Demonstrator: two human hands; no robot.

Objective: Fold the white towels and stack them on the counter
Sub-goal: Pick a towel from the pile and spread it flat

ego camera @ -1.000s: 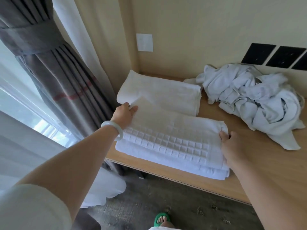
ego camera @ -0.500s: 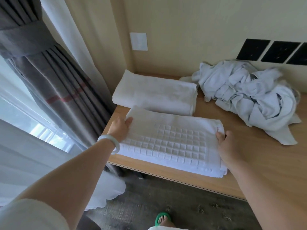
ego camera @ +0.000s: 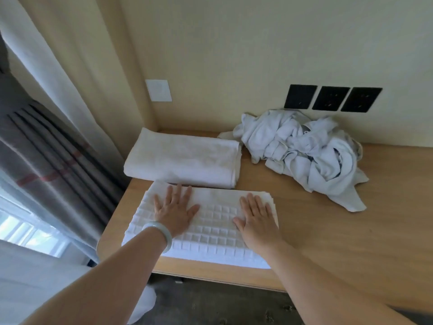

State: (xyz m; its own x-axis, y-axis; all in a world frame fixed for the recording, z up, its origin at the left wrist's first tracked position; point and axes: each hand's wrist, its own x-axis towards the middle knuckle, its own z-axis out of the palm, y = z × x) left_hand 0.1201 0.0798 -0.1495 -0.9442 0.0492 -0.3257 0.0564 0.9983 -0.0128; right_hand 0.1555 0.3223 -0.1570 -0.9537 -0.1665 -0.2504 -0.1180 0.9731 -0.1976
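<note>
So half a second back both hands were pinching the short ends of the white waffle-pattern folded towel (ego camera: 215, 222) and setting it down. Now they've let go and moved on top of it. The left hand (ego camera: 174, 213), the one with the pale jade-coloured bangle (ego camera: 160, 231) on the wrist, lies flat with its fingers spread on the left half. The right hand (ego camera: 257, 222) does the same on the right half, so nothing is gripped, just palms pressing the fabric flat. The waffle towel sits at the front left corner of the light wooden counter (ego camera: 351, 231), right up against the plain white folded towel (ego camera: 185, 158) behind it, beside it and not on top. To me this one looks folded and is just getting smoothed. The crumpled heap of white towels (ego camera: 304, 153) further right, under the three black wall sockets (ego camera: 330, 98), hasn't been folded yet, so there's plenty left, and nothing is actually stacked yet.
</note>
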